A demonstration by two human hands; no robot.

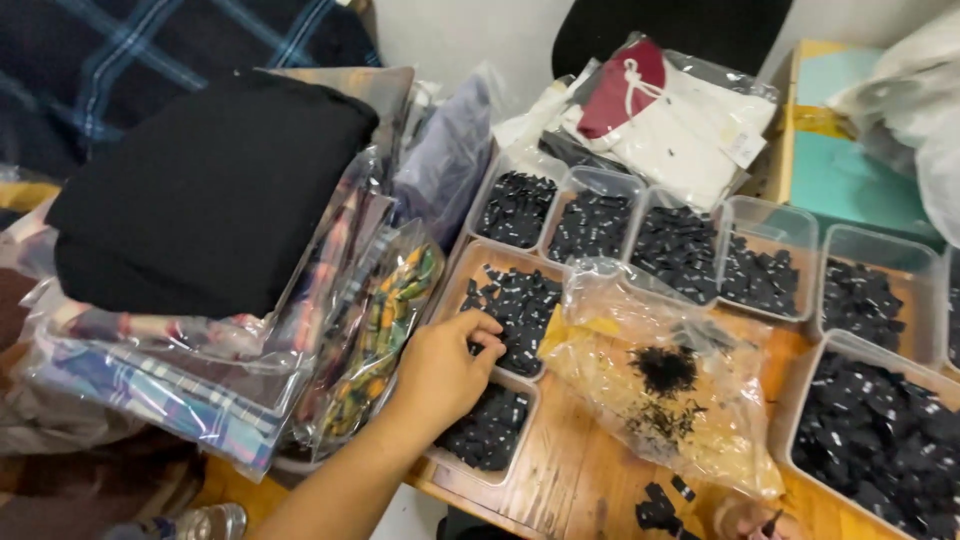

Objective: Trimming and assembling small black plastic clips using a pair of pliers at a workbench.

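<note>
Left hand pinching black tags in tray; best to lift just one. Right hand barely visible, grip unclear.

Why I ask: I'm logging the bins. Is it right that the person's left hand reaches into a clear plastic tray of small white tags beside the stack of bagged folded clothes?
Not quite: the head view shows the left hand in a clear plastic tray of small black tags, not white ones, beside the stack of bagged folded clothes.
</note>
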